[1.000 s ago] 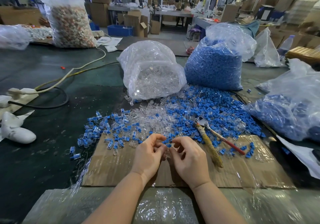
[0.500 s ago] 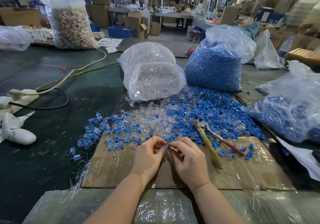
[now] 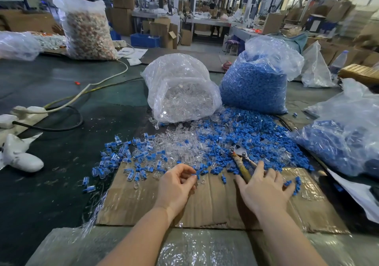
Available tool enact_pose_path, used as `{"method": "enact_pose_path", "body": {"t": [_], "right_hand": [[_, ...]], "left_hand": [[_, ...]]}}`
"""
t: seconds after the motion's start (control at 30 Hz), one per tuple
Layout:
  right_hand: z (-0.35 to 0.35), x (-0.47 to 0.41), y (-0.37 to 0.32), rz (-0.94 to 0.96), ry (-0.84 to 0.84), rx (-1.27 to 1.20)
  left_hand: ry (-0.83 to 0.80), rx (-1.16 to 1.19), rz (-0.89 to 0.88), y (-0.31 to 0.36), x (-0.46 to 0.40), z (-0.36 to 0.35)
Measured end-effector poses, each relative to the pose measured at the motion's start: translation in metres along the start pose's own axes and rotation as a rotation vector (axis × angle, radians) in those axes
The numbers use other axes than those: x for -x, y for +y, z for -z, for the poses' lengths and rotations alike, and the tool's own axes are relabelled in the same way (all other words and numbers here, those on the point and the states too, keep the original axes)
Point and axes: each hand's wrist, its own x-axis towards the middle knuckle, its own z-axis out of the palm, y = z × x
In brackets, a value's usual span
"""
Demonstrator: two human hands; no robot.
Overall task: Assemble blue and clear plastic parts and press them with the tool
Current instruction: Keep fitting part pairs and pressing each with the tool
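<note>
Two bare forearms are seen, with no sleeves, gloves, rings or watch worn on the left hand (image 3: 176, 185) or right hand (image 3: 264, 191).

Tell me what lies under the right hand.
Under the right hand lie the pliers' tape-wrapped handle and the cardboard sheet; loose blue parts sit by its fingertips. The handles' ends are covered by the palm.

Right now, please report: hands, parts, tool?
Left hand pinches a blue part. Right hand open, fingers spread over the pliers, not gripping. Loose blue parts crowd the tool.
</note>
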Motion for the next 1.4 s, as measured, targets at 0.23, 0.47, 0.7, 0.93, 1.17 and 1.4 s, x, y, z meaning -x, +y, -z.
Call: {"method": "enact_pose_path", "body": {"t": [0.23, 0.47, 0.7, 0.93, 1.17, 1.4], "right_hand": [[0.017, 0.000, -0.006, 0.072, 0.078, 0.058], [0.042, 0.006, -0.020, 0.288, -0.032, -0.329], [0.067, 0.033, -0.037, 0.281, -0.681, -0.957], [0.071, 0.037, -0.040, 0.324, -0.801, -0.963], [0.069, 0.040, -0.039, 0.404, -0.842, -0.864], [0.068, 0.040, -0.039, 0.445, -0.813, -0.796]], "left_hand": [[0.008, 0.125, 0.083, 0.008, -0.004, 0.003], [0.075, 0.269, 0.191, 0.024, -0.016, 0.011], [0.152, 0.312, 0.236, 0.036, -0.035, 0.020], [0.183, 0.297, 0.251, 0.037, -0.039, 0.026], [0.211, 0.252, 0.248, 0.041, -0.039, 0.026], [0.240, 0.236, 0.248, 0.042, -0.039, 0.023]]}}
